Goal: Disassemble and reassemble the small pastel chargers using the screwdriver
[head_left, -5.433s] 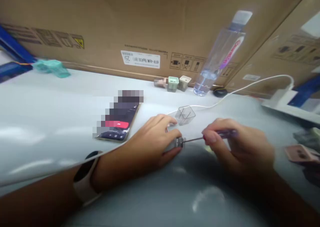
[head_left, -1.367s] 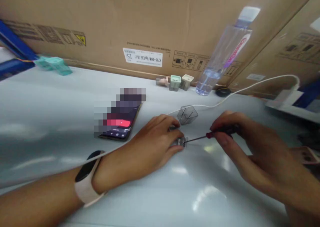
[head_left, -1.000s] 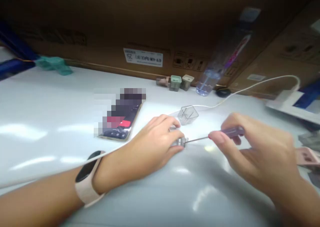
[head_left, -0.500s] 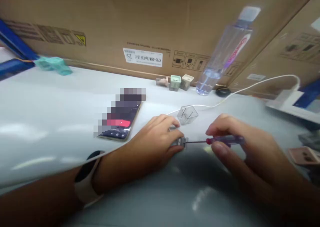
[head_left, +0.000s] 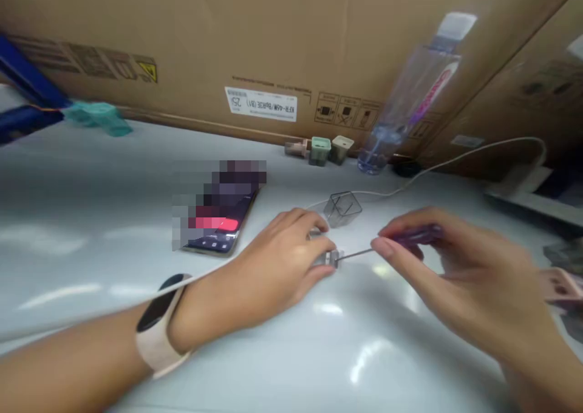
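Observation:
My left hand [head_left: 291,258], with a pale-banded watch on the wrist, rests on the white table. Its fingers pinch a small grey block [head_left: 328,259], mostly covered by them. From the right, my right hand [head_left: 455,273] grips a screwdriver [head_left: 416,235] with a see-through purple handle. The thin shaft slants down to the left, its tip touching the end of the grey block. Whether the tip sits in a screw is too small to tell. Just behind the fingers stands a clear square plastic cup [head_left: 342,209].
A phone [head_left: 223,218] lies left. Small pink, green [head_left: 319,150] and cream two-tone blocks, like pencil sharpeners, line the cardboard box [head_left: 182,30], beside a water bottle [head_left: 396,109]. A white cable [head_left: 455,158] crosses the table. Another pink block [head_left: 558,284] sits far right.
My right hand has turned, tilting the screwdriver so its handle is higher, and thumb and fingertips now cover the handle's red front end. My left hand stays in place.

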{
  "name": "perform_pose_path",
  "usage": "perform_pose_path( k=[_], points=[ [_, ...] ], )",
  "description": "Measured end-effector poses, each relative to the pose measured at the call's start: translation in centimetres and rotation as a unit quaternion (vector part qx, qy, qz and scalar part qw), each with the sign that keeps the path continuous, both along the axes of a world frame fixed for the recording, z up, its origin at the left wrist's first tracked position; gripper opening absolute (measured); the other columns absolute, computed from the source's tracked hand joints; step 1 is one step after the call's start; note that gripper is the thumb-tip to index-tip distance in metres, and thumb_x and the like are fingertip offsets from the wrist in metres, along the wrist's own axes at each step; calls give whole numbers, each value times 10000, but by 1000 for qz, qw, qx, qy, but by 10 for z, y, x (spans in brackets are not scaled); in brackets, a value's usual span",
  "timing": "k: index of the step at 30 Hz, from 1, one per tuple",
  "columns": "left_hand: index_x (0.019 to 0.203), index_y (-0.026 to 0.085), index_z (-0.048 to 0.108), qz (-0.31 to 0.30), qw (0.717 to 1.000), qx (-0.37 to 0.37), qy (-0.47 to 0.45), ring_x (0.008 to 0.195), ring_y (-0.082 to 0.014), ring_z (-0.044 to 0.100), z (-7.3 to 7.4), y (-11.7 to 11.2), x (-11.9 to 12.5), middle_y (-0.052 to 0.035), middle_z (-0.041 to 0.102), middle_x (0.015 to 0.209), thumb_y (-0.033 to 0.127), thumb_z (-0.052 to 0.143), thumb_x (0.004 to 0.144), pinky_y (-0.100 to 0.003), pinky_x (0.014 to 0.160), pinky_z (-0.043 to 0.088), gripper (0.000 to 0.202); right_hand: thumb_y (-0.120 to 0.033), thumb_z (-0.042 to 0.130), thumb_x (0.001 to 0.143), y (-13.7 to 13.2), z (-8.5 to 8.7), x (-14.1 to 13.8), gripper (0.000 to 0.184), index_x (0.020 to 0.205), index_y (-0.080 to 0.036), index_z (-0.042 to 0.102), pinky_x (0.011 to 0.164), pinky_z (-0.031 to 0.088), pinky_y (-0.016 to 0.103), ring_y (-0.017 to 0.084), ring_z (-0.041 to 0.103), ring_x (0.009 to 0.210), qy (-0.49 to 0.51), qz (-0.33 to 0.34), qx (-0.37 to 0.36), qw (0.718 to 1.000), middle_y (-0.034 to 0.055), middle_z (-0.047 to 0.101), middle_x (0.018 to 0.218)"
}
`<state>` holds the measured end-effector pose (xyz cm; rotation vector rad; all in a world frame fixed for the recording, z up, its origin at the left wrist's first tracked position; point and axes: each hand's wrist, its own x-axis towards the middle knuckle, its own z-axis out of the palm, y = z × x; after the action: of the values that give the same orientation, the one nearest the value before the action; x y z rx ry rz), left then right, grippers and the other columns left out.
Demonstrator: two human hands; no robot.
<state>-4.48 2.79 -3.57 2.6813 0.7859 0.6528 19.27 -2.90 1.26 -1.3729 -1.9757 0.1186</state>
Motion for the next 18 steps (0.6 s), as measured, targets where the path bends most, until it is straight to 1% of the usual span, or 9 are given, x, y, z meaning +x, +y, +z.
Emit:
perform_pose_path(
  k=[3,6,12,15,18],
  points=[
    [1162,188,755,3,1000,-1,6,1181,-316,632,1,0,0,-130,673,1255,281,687,1036,-504,1056,545,171,-228,709,973,0,3,-1,47,962,-273,702,607,536,249,162,714,694,23,27,-32,999,-13,772,834],
    [1172,183,756,2,1000,-5,6,1185,-317,632,2,0,0,-131,673,1260,278,693,1033,-505,1052,549,180,-248,689,980,-1,6,-2,32,958,-271,694,643,557,260,175,721,749,36,33,-49,998,-7,762,859],
    [1159,188,762,5,1000,2,9,1180,-312,635,4,-1,0,-131,681,1253,284,686,1038,-507,1051,556,172,-333,655,1034,0,5,-2,123,934,-271,693,608,553,250,155,694,647,32,8,-39,999,-28,746,778],
    [1169,189,763,8,1000,-6,10,1185,-317,631,3,-1,0,-129,682,1253,286,684,1038,-517,1057,556,181,-306,639,1043,1,1,-1,134,916,-280,672,558,533,248,149,680,583,10,-13,-17,1000,-41,727,714],
    [1170,189,762,1,1000,-1,2,1176,-318,634,2,-1,0,-127,681,1246,290,674,1044,-526,1047,559,184,-273,633,1035,0,0,0,52,1033,-285,684,566,547,248,157,713,642,19,-6,-17,1000,-24,763,799]
  ],
)
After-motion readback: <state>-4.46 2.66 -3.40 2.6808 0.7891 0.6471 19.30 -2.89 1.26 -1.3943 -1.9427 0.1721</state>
